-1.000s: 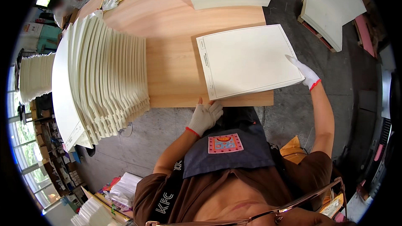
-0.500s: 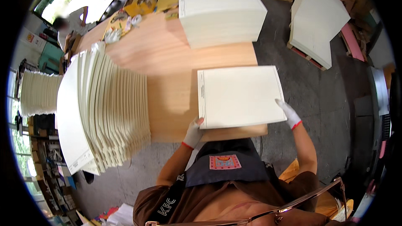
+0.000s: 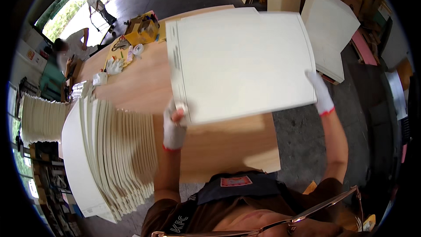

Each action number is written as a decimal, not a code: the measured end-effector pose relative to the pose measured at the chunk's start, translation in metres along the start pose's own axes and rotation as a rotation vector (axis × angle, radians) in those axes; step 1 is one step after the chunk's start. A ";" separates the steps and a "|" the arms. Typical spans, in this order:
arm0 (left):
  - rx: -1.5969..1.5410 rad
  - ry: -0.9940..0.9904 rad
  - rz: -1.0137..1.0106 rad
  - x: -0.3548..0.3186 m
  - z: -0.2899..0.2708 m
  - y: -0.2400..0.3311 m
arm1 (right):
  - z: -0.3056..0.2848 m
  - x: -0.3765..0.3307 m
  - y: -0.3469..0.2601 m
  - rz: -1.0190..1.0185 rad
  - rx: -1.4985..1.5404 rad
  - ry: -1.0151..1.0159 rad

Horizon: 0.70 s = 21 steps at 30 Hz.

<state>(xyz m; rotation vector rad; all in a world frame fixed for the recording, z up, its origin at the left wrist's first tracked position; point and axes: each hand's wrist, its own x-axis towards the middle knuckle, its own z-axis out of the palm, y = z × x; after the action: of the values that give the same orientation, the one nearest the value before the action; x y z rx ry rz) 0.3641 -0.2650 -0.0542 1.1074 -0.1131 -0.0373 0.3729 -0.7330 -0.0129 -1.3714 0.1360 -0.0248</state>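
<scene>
Both my hands, in white gloves with red cuffs, hold a large white paper sheet (image 3: 245,66) with thin printed border lines. It is raised above the wooden table (image 3: 228,153), so I cannot tell whether it is one sheet or a thin pile. My left hand (image 3: 175,127) grips the near left corner, bare thumb tip on top. At the right edge, my right hand (image 3: 322,94) is closed on the sheet, its other fingers hidden below. Beyond, the tall white paper stack (image 3: 223,13) is mostly covered by the raised sheet.
Fanned piles of white sheets (image 3: 118,149) stand along the left. A yellow box (image 3: 142,28) and small items, including a white glove (image 3: 115,66), lie on the table's far left. White stacked boards (image 3: 329,26) stand right. Two people are at the far left.
My hands have lifted the sheet from the near part of the table and carried it up and away, over the far stack. My view has shifted too.
</scene>
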 end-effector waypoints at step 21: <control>-0.020 0.194 -0.266 0.249 -0.021 0.000 | 0.037 0.276 -0.018 0.240 -0.164 -0.107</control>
<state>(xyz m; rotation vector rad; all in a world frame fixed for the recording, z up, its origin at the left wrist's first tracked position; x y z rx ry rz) 0.6140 -0.2677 -0.0457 1.0941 0.2085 -0.1681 0.6514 -0.7275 -0.0114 -1.5087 0.2164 0.2653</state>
